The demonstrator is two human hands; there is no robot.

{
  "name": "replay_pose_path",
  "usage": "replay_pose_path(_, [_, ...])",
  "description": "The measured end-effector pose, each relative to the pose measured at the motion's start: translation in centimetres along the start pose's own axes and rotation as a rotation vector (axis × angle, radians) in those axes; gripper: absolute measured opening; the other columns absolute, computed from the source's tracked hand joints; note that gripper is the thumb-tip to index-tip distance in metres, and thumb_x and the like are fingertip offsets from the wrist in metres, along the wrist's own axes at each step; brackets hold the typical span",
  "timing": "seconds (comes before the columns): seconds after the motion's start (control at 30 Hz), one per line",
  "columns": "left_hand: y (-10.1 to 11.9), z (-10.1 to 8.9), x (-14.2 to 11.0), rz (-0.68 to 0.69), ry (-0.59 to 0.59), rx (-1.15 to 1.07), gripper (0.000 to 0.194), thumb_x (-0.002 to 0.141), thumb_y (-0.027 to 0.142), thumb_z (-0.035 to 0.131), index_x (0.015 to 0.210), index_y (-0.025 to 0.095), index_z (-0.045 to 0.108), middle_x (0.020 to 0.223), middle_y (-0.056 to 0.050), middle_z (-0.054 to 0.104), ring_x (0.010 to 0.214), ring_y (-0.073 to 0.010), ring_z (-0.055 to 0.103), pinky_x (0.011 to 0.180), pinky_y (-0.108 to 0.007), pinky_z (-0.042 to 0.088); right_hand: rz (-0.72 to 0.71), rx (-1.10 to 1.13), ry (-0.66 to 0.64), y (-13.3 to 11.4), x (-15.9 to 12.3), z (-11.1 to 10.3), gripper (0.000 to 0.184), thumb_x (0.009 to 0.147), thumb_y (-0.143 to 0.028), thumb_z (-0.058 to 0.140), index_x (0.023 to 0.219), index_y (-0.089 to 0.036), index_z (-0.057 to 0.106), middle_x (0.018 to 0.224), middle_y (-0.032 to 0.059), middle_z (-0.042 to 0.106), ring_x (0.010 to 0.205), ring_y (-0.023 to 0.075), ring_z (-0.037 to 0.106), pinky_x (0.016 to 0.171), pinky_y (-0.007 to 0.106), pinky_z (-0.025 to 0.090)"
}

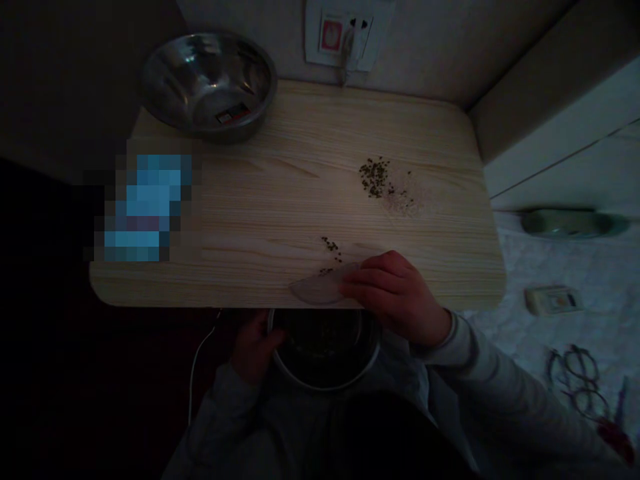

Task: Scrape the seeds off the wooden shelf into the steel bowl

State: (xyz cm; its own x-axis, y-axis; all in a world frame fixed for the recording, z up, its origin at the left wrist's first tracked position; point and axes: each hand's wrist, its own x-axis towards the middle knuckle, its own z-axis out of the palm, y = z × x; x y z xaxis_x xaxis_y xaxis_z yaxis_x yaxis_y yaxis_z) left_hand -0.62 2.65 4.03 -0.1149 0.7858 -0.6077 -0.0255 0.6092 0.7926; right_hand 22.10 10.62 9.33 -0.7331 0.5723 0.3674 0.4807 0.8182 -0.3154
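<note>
My right hand (395, 290) is closed on a thin translucent scraper (320, 287) with a curved edge, near the table's front edge. Just beyond the scraper lie several small dark green beans (331, 247), mung beans by their look. Farther back is a larger pile of the same beans (373, 177), and beside it a patch of pale, tiny grains (404, 197). Below the table edge, my left hand (255, 347) grips the side of a round bowl (323, 387) with a pale rim. The bowl's inside is too dark to make out.
A steel basin (215, 83) stands at the table's back left, with a blurred-out bright screen (150, 200) in front of it. The wooden table (265, 207) meets a wall with a socket (345, 37). At right, a pale quilted surface holds a green object (570, 223), a small box (554, 300) and scissors-like loops (580, 373).
</note>
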Motion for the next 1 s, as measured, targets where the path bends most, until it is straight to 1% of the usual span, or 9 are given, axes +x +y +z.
replay_pose_path(0.13, [0.2, 0.0, 0.1, 0.013, -0.007, 0.016, 0.025, 0.051, 0.018, 0.058, 0.075, 0.016, 0.065, 0.07, 0.001, 0.068, 0.076, -0.0227, 0.06, 0.072, -0.033, 0.044, 0.029, -0.048, 0.018, -0.6, 1.1, 0.7, 0.021, 0.081, -0.019, 0.049, 0.098, -0.019, 0.061, 0.095, 0.0029, 0.067, 0.085, 0.018, 0.05, 0.07, 0.033, 0.042])
replay_pose_path(0.27, [-0.2, -0.2, 0.2, 0.007, -0.021, -0.009, 0.022, 0.053, 0.018, 0.057, 0.073, 0.017, 0.065, 0.065, 0.002, 0.067, 0.067, -0.0203, 0.059, 0.067, -0.032, 0.044, 0.073, -0.087, 0.045, -0.9, 2.2, 1.4, 0.019, 0.081, -0.018, 0.05, 0.096, -0.019, 0.063, 0.092, 0.0023, 0.067, 0.082, 0.0177, 0.05, 0.07, 0.033, 0.041])
replay_pose_path(0.33, [-0.5, -0.3, 0.2, 0.017, -0.031, -0.019, 0.023, 0.053, 0.018, 0.057, 0.075, 0.017, 0.064, 0.065, 0.002, 0.067, 0.068, -0.02, 0.059, 0.068, -0.031, 0.044, 0.092, -0.109, 0.062, -1.0, 2.6, 1.7, 0.019, 0.081, -0.018, 0.051, 0.095, -0.019, 0.063, 0.091, 0.0022, 0.067, 0.081, 0.0176, 0.051, 0.069, 0.033, 0.041])
replay_pose_path(0.47, [-0.4, -0.4, 0.2, 0.002, -0.002, 0.002, 0.024, 0.053, 0.019, 0.057, 0.075, 0.017, 0.064, 0.066, 0.002, 0.067, 0.069, -0.0205, 0.059, 0.067, -0.032, 0.045, 0.142, -0.131, 0.145, -1.4, 3.0, 2.0, 0.018, 0.08, -0.019, 0.051, 0.094, -0.019, 0.062, 0.088, 0.0026, 0.067, 0.08, 0.0166, 0.051, 0.068, 0.032, 0.04])
replay_pose_path(0.57, [-0.1, -0.4, 0.2, -0.018, 0.015, 0.021, 0.022, 0.051, 0.021, 0.057, 0.072, 0.017, 0.064, 0.065, 0.001, 0.067, 0.07, -0.0216, 0.059, 0.067, -0.032, 0.045, 0.167, -0.106, 0.195, -2.4, 2.9, 1.8, 0.016, 0.08, -0.018, 0.053, 0.092, -0.019, 0.062, 0.085, 0.0026, 0.067, 0.078, 0.0156, 0.052, 0.068, 0.031, 0.04])
replay_pose_path(0.7, [0.1, -0.4, 0.3, -0.005, -0.002, 0.061, 0.025, 0.05, 0.024, 0.056, 0.074, 0.017, 0.063, 0.072, 0.0, 0.068, 0.08, -0.024, 0.06, 0.072, -0.033, 0.045, 0.107, -0.073, 0.153, -4.1, 2.0, 1.3, 0.015, 0.077, -0.016, 0.057, 0.091, -0.018, 0.062, 0.082, 0.0013, 0.067, 0.074, 0.0148, 0.052, 0.063, 0.03, 0.039])
replay_pose_path(0.83, [0.2, -0.3, 0.6, 0.009, -0.027, 0.121, 0.024, 0.052, 0.027, 0.054, 0.073, 0.018, 0.063, 0.076, -0.002, 0.069, 0.082, -0.0246, 0.06, 0.076, -0.034, 0.044, 0.055, -0.061, 0.085, -5.0, 1.4, 1.6, 0.015, 0.077, -0.017, 0.056, 0.091, -0.016, 0.061, 0.079, 0.0004, 0.067, 0.069, 0.014, 0.051, 0.059, 0.03, 0.037])
replay_pose_path(0.9, [0.3, -0.3, 0.6, 0.016, -0.052, 0.128, 0.025, 0.053, 0.027, 0.055, 0.074, 0.018, 0.063, 0.078, -0.002, 0.069, 0.085, -0.0249, 0.059, 0.077, -0.034, 0.044, 0.038, -0.062, 0.081, -5.1, 1.6, 2.0, 0.014, 0.078, -0.017, 0.054, 0.091, -0.016, 0.06, 0.077, 0.0005, 0.066, 0.068, 0.0139, 0.05, 0.059, 0.03, 0.036])
replay_pose_path(1.0, [0.4, -0.3, 0.6, 0.005, -0.03, 0.137, 0.029, 0.052, 0.027, 0.055, 0.077, 0.016, 0.063, 0.076, -0.002, 0.069, 0.083, -0.0252, 0.06, 0.075, -0.034, 0.045, 0.045, -0.061, 0.073, -5.0, 2.9, 2.9, 0.014, 0.081, -0.019, 0.05, 0.091, -0.017, 0.06, 0.073, 0.001, 0.064, 0.067, 0.0141, 0.049, 0.058, 0.029, 0.036])
